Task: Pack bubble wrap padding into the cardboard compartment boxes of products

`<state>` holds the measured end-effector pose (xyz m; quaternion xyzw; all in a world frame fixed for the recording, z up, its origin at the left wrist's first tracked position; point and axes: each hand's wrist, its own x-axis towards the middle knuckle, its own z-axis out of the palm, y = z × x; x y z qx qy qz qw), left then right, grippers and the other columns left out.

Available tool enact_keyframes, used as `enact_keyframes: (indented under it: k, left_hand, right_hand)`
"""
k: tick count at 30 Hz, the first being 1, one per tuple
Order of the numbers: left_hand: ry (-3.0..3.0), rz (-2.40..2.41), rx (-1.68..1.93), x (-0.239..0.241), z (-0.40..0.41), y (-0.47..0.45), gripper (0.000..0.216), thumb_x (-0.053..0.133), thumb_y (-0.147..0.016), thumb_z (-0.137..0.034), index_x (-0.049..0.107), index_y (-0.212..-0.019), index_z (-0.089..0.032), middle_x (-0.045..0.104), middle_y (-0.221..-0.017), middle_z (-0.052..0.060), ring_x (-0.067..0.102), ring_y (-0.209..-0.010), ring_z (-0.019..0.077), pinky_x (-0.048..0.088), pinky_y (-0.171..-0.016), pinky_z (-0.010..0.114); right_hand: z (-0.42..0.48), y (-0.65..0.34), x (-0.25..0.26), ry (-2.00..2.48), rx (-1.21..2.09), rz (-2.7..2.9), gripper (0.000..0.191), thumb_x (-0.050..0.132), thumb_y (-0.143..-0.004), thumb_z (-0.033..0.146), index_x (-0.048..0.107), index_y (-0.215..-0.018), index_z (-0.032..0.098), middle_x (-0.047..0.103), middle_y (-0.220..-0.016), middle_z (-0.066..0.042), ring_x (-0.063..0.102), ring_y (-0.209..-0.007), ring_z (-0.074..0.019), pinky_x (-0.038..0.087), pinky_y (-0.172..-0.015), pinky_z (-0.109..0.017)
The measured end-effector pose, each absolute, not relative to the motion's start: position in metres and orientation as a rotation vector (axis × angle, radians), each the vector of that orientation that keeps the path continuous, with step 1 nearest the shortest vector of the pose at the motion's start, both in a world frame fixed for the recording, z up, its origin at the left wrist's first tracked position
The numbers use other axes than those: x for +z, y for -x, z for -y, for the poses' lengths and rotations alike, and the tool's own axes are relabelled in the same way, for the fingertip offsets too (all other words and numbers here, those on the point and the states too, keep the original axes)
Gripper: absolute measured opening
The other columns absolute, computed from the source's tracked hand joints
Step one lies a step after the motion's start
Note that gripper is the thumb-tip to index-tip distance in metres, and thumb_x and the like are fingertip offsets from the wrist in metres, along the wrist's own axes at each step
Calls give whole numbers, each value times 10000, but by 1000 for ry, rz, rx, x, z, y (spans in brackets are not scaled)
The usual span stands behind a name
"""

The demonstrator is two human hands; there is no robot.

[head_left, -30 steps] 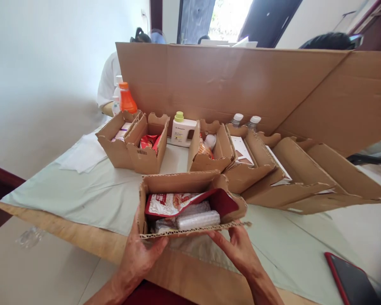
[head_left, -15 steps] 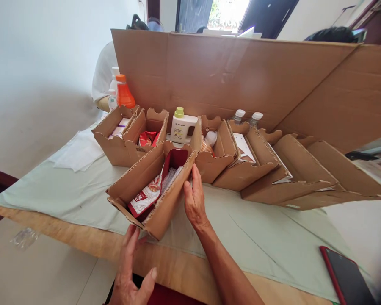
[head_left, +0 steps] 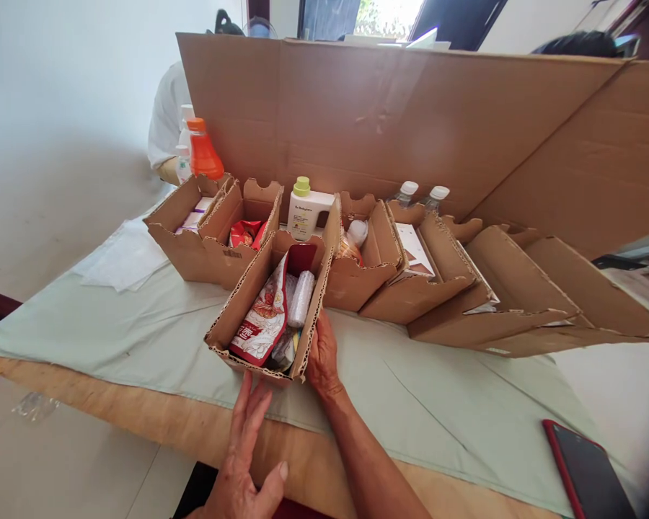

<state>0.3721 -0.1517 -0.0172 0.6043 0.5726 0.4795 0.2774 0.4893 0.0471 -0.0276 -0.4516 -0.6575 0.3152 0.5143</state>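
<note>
An open cardboard box [head_left: 238, 310] stands on the pale green cloth [head_left: 140, 331], its far end in the gap of a row of similar boxes. It holds a red and white snack bag [head_left: 262, 321] and a roll of bubble wrap [head_left: 301, 298]. My right hand [head_left: 321, 353] presses against the box's right side near its front corner, fingers closed along the wall. My left hand [head_left: 246, 450] lies open with fingers stretched out, its tips touching the box's front end.
Several open boxes [head_left: 389, 270] form a row before a tall cardboard sheet [head_left: 389, 122]. A white bottle with a green cap [head_left: 303, 210], two clear bottles [head_left: 422, 198] and an orange bottle [head_left: 202, 155] stand behind. A red phone [head_left: 589, 468] lies at the right. A person in white [head_left: 165, 115] sits beyond.
The box was turned from crosswise to lengthwise and slid forward into the gap in the row. My left hand let go and now touches its front end; my right shifted to its side.
</note>
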Motion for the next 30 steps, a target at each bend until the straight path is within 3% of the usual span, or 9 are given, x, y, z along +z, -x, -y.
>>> enact_keyframes:
  k: [8, 14, 18, 23, 28, 30]
  left_hand:
    - [-1619, -1507, 1313, -8, 105, -391, 815, 546, -882, -117, 237, -1604, -334, 8, -1738, 95, 148, -1587, 367, 326, -1210, 627]
    - [-1559, -1417, 1355, -2, 26, -392, 748, 607, -833, -144, 379, -1534, -273, 23, -1730, 127, 285, -1545, 369, 381, -1190, 582]
    - [-1499, -1402, 1320, 2, -25, -393, 680, 639, -792, -173, 496, -1455, -220, 74, -1721, 154, 310, -1532, 364, 412, -1171, 543]
    - [-1436, -1502, 1274, 8, -18, -382, 616, 641, -811, -196, 542, -1418, -217, 204, -1693, 161, 431, -1463, 340, 514, -1075, 484]
    - [-1510, -1657, 1244, -6, 50, -338, 388, 590, -853, -177, 688, -1226, -221, 611, -1429, 141, 595, -1317, 307, 544, -1050, 495]
    - [-1581, -1742, 1298, -17, 76, -322, 346, 570, -858, -147, 711, -1165, -220, 680, -1329, 131, 613, -1294, 298, 531, -1071, 511]
  right_hand:
    - [-53, -497, -34, 1173, 763, 1462, 417, 469, -978, 436, 641, -1302, 237, 632, -1398, -113, 566, -1311, -269, 415, -1151, -496]
    - [-59, -505, -38, 1261, 793, 1265, 364, 448, -986, 440, 643, -1144, 177, 714, -1111, -124, 671, -1017, -239, 527, -955, -431]
    - [-64, -505, -40, 1261, 785, 1236, 333, 480, -952, 437, 651, -1092, 188, 703, -1115, -116, 658, -1031, -242, 519, -954, -427]
    - [-61, -505, -38, 1264, 768, 1291, 327, 466, -963, 431, 656, -1081, 193, 714, -1115, -115, 668, -1027, -242, 526, -935, -424]
    - [-41, -492, -22, 1193, 770, 1491, 281, 561, -930, 396, 694, -1101, 218, 751, -1057, -98, 680, -1001, -265, 512, -939, -452]
    - [-39, -477, 0, 1103, 747, 1643, 314, 557, -938, 352, 671, -1204, 230, 753, -1053, -81, 690, -968, -241, 526, -918, -411]
